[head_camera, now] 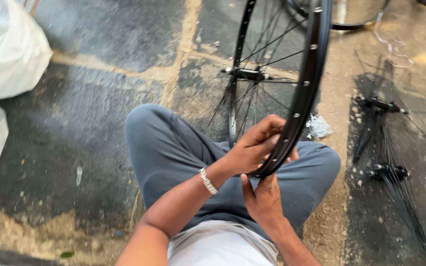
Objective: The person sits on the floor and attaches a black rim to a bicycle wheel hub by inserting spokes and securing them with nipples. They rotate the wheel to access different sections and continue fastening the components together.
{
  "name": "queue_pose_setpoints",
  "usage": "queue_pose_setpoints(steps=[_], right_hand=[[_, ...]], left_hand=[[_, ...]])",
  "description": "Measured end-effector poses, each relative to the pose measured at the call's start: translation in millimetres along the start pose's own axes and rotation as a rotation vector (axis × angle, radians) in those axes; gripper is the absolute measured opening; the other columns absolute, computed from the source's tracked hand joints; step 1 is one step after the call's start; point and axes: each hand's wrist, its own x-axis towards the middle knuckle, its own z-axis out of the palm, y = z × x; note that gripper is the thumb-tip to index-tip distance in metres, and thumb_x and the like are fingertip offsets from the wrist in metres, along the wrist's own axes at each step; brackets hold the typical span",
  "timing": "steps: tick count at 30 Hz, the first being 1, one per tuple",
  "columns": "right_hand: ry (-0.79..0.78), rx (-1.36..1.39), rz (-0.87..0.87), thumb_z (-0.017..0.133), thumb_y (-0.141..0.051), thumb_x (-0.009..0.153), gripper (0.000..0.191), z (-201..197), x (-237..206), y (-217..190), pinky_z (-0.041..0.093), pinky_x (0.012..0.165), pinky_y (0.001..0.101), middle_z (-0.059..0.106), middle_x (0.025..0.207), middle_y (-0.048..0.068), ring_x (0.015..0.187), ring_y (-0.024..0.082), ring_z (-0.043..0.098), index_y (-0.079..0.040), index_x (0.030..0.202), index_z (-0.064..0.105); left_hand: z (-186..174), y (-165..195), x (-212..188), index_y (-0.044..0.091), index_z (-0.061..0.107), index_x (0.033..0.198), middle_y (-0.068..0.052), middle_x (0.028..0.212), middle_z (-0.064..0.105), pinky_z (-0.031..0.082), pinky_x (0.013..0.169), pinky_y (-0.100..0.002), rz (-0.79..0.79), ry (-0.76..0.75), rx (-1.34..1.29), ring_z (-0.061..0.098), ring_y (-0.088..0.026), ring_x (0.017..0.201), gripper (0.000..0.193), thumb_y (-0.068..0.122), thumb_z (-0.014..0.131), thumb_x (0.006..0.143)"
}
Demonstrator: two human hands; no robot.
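Hands, left (252, 148) and right (265, 197), grip wheel rim (304, 93); floor (85, 128) leftward open.

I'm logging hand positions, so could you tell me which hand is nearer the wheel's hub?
Left. The left hand holds the rim below the hub; the right hand sits lower, farther away.

- The floor is rough dark grey paving (89, 123), worn and patchy — split by pale sandy joints (183, 54) that run across and down it.
- A crumpled white plastic sack (1, 64) bulges in at the left edge.
- On the right, loose black hubs with thin black spokes (390, 167) lie fanned on the ground.
- A small crumpled scrap of silvery foil (318, 126) rests on a sandy strip.
- Soft daylight falls evenly — shadows are faint.
- Small stones and grit speckle the sandy patches.
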Motion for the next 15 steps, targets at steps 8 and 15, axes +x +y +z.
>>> queue_pose_setpoints(steps=[8, 15], right_hand=[[-0.053, 0.073, 0.037, 0.062, 0.0, 0.093, 0.07, -14, 13, -20, 0.055, 0.077, 0.0388, 0.07, 0.098, 0.011, 0.087, 0.028, 0.073, 0.0, 0.15, 0.021], [-0.118, 0.093, 0.256, 0.061, 0.0, 0.092, 0.071, -18, 15, -23, 0.051, 0.063, 0.0337, 0.071, 0.096, 0.006, 0.063, 0.02, 0.065, -0.005, 0.149, 0.018]], left_hand=[[-11, -7, 10, 0.002, 0.059, 0.12, -0.004, 0.101, 0.057, 0.051, 0.092, -0.026, 0.117, 0.024, 0.519, 0.059, -0.012, 0.096, 0.025, 0.025, 0.05, 0.121], [-20, 2, 30, 0.006, 0.054, 0.132, -0.004, 0.094, 0.061, 0.056, 0.071, -0.027, -0.178, -0.034, 0.282, 0.062, -0.01, 0.08, 0.032, 0.031, 0.043, 0.115]])
